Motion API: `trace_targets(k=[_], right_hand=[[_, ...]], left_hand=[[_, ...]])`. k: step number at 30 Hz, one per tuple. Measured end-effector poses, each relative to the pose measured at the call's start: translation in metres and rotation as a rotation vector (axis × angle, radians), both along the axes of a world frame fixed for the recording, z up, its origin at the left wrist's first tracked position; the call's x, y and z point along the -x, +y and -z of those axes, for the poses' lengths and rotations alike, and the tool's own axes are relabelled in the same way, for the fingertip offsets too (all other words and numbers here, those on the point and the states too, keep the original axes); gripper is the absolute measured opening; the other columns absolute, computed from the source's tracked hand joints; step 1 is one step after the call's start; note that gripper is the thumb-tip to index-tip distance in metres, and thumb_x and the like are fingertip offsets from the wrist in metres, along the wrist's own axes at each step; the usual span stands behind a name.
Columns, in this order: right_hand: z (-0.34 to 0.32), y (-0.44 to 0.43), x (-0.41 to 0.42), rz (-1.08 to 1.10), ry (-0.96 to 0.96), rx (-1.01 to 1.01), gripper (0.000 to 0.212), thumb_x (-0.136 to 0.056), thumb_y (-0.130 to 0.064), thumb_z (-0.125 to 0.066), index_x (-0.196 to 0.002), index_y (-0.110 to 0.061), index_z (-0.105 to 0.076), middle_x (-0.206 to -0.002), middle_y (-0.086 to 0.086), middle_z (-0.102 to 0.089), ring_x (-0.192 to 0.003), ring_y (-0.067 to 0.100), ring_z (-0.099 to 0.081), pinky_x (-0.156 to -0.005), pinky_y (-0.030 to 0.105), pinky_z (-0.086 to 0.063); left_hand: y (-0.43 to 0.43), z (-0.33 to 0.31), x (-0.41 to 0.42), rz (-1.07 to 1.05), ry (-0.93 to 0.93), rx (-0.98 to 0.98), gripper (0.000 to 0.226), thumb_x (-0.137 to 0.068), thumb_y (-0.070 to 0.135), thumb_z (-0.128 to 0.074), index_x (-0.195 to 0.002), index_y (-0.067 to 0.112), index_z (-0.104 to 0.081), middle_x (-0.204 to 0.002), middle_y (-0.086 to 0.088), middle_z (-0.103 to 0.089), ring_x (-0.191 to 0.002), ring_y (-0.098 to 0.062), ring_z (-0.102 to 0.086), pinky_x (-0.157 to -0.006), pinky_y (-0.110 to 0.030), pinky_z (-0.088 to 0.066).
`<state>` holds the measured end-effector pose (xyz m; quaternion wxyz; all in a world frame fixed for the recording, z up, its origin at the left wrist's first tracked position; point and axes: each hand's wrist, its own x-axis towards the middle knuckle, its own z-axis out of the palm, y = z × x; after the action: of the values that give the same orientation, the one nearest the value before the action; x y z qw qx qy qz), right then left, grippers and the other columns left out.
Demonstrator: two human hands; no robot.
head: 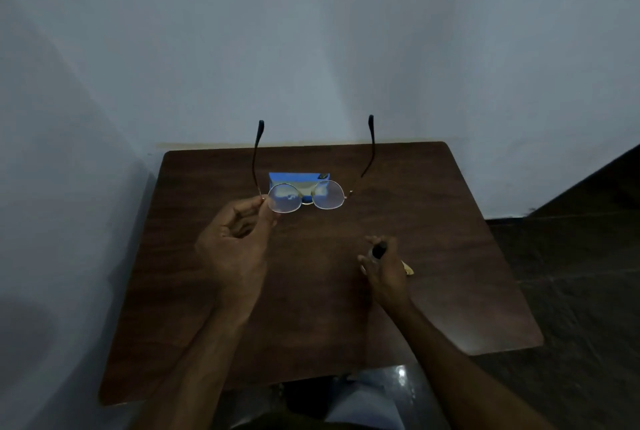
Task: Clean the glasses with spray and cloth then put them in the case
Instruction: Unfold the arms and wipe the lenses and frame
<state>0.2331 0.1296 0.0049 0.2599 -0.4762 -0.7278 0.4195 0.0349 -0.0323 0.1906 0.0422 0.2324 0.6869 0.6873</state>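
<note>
Left hand (235, 242), centre-left of frame, pinches the gold wire-frame glasses (327, 194) at their left hinge corner between thumb and forefinger, with the other fingers loosely curled. The glasses are held in the air at frame centre, above the dark brown wood-grain table (450, 256). Temples are unfolded and point away toward the wall, round clear lenses toward the camera.

Right hand (384, 270), lower and right of centre, has its fingers curled round a small dark cylinder (378, 251). Probably the spray bottle, but it is too dim and small to be sure. A pale yellow scrap (408, 269) shows at that hand's lower right edge.

The blue rectangular case (298, 177) sits on the table directly behind the glasses in the picture and is partly seen through the lenses.

Handling, as a judgement:
- The glasses are very light, and the thin wire frame bends easily.
- The hinges and long temples are the weak points.
- The lenses are hard and slick, and will smear or scratch.
- Best hold is at the rim edge, hinge corner or bridge, off the lens faces, as the present pinch does.
- A one-corner hold lets the frame twist under wiping pressure, so the rim of the lens being wiped wants support.
- The temples need folding before the glasses go in the case.

Writing: there is a small dark tag (323, 176) at the case's upper right corner, with no text readable on it. No brand is legible on the glasses or the cylinder.
</note>
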Motion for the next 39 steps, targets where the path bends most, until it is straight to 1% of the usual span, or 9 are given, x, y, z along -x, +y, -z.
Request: trace_targets(k=[6,11,14,19,23,26,31,34,39], right_hand=[[-0.005,-0.003,-0.001,0.001,-0.090,0.082,0.050,-0.088,-0.013,-0.082,-0.119,-0.027,-0.046,-0.133,-0.004,-0.065,-0.119,0.018,-0.063,-0.095,0.031,-0.049],[0.001,-0.005,-0.021,-0.129,-0.166,0.030,0.084,-0.078,-0.001,-0.082,-0.149,-0.014,-0.040,-0.140,-0.003,-0.055,-0.126,0.013,-0.055,-0.102,0.009,-0.039],[-0.001,-0.007,-0.040,-0.058,-0.211,0.014,0.080,-0.078,0.007,-0.068,-0.151,-0.014,-0.042,-0.142,0.005,-0.055,-0.128,0.020,-0.055,-0.105,0.026,-0.045],[0.001,0.005,-0.063,0.074,-0.443,-0.082,0.033,-0.095,-0.012,-0.064,-0.126,-0.014,-0.057,-0.126,0.013,-0.057,-0.114,0.031,-0.056,-0.086,0.043,-0.053],[0.015,0.016,-0.067,-0.080,-0.608,-0.163,0.030,-0.097,-0.019,-0.066,-0.126,-0.013,-0.065,-0.125,0.012,-0.063,-0.119,0.033,-0.054,-0.087,0.043,-0.051],[0.017,0.024,-0.064,-0.057,-0.642,-0.179,0.010,-0.099,-0.020,-0.062,-0.106,-0.014,-0.067,-0.115,0.012,-0.065,-0.109,0.034,-0.060,-0.073,0.035,-0.043],[0.007,0.038,-0.066,0.146,-0.512,-0.001,0.016,-0.098,-0.026,-0.067,-0.089,-0.013,-0.063,-0.093,0.014,-0.072,-0.092,0.040,-0.070,-0.071,0.037,-0.045],[-0.037,0.018,-0.063,0.288,-0.262,-0.112,0.021,-0.096,-0.035,-0.074,-0.084,-0.020,-0.067,-0.077,-0.003,-0.070,-0.076,0.023,-0.071,-0.063,0.031,-0.044],[-0.153,-0.048,-0.032,0.252,0.101,-0.189,0.016,-0.092,-0.012,-0.078,-0.098,-0.026,-0.072,-0.091,-0.010,-0.073,-0.087,0.005,-0.071,-0.079,0.032,-0.061]], left_hand=[[0.003,0.003,-0.005,0.010,-0.030,-0.002,0.025,-0.087,0.023,-0.082,-0.107,0.009,-0.078,-0.092,0.001,-0.081,-0.083,-0.019,-0.080,-0.078,-0.048,-0.066],[0.006,0.004,-0.008,0.031,-0.002,0.007,0.019,-0.089,0.019,-0.081,-0.107,0.011,-0.078,-0.091,0.006,-0.081,-0.082,-0.016,-0.080,-0.077,-0.044,-0.067],[0.008,0.003,-0.008,0.022,0.016,0.011,0.020,-0.090,0.019,-0.081,-0.107,0.010,-0.078,-0.093,0.003,-0.080,-0.083,-0.016,-0.080,-0.076,-0.040,-0.066],[0.010,0.003,-0.009,0.034,0.014,0.007,0.017,-0.090,0.018,-0.081,-0.106,0.012,-0.077,-0.088,0.015,-0.080,-0.079,-0.010,-0.079,-0.072,-0.027,-0.065],[0.011,0.004,-0.012,0.049,0.007,0.028,0.015,-0.090,0.013,-0.081,-0.105,0.013,-0.077,-0.086,0.019,-0.079,-0.079,-0.007,-0.079,-0.073,-0.027,-0.065],[0.011,0.006,-0.011,0.053,-0.003,0.025,0.015,-0.091,0.014,-0.081,-0.105,0.009,-0.079,-0.089,0.004,-0.081,-0.080,-0.016,-0.080,-0.076,-0.039,-0.067],[0.010,0.006,-0.009,0.039,-0.032,0.015,0.017,-0.089,0.017,-0.083,-0.103,0.009,-0.080,-0.089,0.001,-0.082,-0.079,-0.017,-0.080,-0.075,-0.039,-0.066],[0.009,0.003,-0.006,0.028,-0.026,0.008,0.015,-0.089,0.015,-0.082,-0.103,0.009,-0.080,-0.088,0.001,-0.082,-0.078,-0.017,-0.080,-0.073,-0.034,-0.065],[0.010,0.006,0.000,0.016,-0.070,-0.017,0.014,-0.088,0.015,-0.084,-0.100,0.010,-0.081,-0.086,0.000,-0.082,-0.076,-0.018,-0.080,-0.072,-0.036,-0.065]])
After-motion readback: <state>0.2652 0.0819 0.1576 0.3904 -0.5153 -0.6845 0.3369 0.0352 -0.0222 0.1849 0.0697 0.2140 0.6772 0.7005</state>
